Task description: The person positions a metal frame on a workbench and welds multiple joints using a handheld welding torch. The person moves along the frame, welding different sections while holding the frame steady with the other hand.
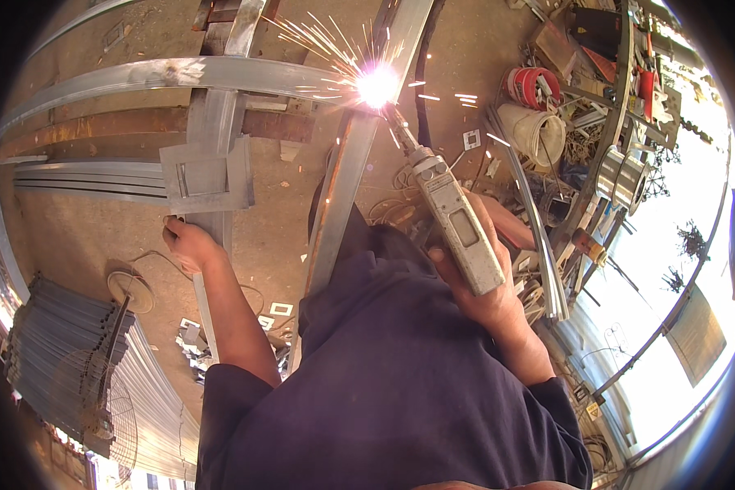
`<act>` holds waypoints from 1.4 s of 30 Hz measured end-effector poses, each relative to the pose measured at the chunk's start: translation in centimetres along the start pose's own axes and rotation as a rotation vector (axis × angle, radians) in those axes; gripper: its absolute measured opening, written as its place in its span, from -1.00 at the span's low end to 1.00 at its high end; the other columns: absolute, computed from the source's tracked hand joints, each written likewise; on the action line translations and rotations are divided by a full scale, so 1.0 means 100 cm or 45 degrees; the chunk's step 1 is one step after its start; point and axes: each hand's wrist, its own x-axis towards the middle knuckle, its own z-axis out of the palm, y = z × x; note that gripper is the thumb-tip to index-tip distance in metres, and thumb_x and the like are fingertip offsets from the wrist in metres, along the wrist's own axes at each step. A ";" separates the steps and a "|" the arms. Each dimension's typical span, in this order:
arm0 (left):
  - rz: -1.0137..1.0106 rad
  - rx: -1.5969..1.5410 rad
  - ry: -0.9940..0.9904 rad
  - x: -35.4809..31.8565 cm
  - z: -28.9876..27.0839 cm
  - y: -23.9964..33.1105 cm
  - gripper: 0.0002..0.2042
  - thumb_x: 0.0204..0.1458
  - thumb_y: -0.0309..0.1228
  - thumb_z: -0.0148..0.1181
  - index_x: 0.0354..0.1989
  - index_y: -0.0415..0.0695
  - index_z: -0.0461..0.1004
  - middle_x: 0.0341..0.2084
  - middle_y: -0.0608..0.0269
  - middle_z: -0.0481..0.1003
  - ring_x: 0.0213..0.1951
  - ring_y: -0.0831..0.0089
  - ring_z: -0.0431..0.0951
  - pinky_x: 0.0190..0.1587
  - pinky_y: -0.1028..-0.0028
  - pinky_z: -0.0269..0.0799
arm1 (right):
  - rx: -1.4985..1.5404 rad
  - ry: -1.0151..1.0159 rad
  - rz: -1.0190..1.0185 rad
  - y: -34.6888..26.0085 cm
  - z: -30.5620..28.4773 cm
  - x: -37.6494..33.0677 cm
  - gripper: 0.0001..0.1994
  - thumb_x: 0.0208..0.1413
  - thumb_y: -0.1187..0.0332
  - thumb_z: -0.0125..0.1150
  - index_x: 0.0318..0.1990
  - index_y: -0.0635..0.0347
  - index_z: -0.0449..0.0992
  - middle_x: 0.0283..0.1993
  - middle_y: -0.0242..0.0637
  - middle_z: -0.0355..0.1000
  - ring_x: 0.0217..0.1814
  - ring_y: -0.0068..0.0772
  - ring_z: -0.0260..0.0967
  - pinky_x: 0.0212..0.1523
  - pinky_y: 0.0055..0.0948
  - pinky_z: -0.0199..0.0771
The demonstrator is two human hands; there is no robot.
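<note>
My right hand (490,278) is wrapped round a boxy grey handheld welding gun (463,222). Its nozzle points up at a joint where a curved metal bar (261,75) meets a slanting square steel tube (343,180). A blinding white-violet arc hides the joint, and sparks fly off mostly to the upper left. My left hand (194,247) has curled fingers at the lower left corner of a flat metal plate (241,175) with a rectangular opening. Whether those fingers grip the plate is hidden. That plate lies across a wide upright metal bar (211,122).
Long metal channels (90,178) lie at left, above corrugated sheets (65,359) and a wire fan guard (122,416). At right are a red bucket (533,88), a white bucket (532,135), thin metal strips (539,237) and a rack of scrap. Cut frame pieces (280,309) lie on the floor.
</note>
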 end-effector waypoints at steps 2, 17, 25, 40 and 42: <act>-0.003 0.002 0.000 -0.002 -0.001 0.002 -0.33 0.31 0.20 -0.25 0.32 0.04 0.53 0.24 0.14 0.57 0.26 0.01 0.49 0.36 0.02 0.16 | 0.022 -0.007 0.025 0.000 0.000 -0.001 -0.23 0.15 0.37 0.48 0.48 0.25 0.22 0.34 0.05 0.46 0.30 0.14 0.51 0.19 -0.16 0.61; 0.001 0.003 -0.006 0.000 0.000 0.001 -0.33 0.30 0.21 -0.25 0.33 0.06 0.52 0.25 0.14 0.56 0.25 -0.01 0.50 0.35 0.02 0.18 | 0.056 -0.043 0.128 0.003 0.000 -0.010 -0.22 0.16 0.38 0.47 0.50 0.23 0.20 0.34 0.05 0.45 0.31 0.11 0.52 0.22 -0.15 0.59; 0.021 0.019 0.038 0.002 0.003 -0.002 -0.36 0.33 0.19 -0.25 0.28 0.07 0.56 0.15 0.17 0.63 0.17 0.03 0.56 0.31 0.03 0.21 | 0.048 -0.039 0.140 0.004 0.000 -0.014 -0.19 0.16 0.36 0.48 0.51 0.21 0.17 0.36 0.04 0.44 0.32 0.11 0.51 0.22 -0.15 0.59; 0.047 -0.001 0.029 0.002 0.004 -0.005 -0.36 0.31 0.18 -0.25 0.29 0.08 0.55 0.17 0.16 0.61 0.18 0.03 0.55 0.32 0.01 0.18 | 0.047 -0.072 0.141 0.010 0.000 -0.022 -0.21 0.16 0.36 0.48 0.50 0.23 0.19 0.40 0.03 0.40 0.31 0.08 0.52 0.21 -0.18 0.59; 0.044 0.003 0.030 0.002 0.004 -0.004 -0.36 0.30 0.18 -0.25 0.28 0.09 0.55 0.17 0.17 0.61 0.18 0.03 0.55 0.32 0.01 0.17 | 0.038 -0.078 0.139 0.009 -0.001 -0.023 -0.22 0.16 0.36 0.48 0.49 0.24 0.20 0.41 0.04 0.38 0.31 0.09 0.52 0.21 -0.18 0.59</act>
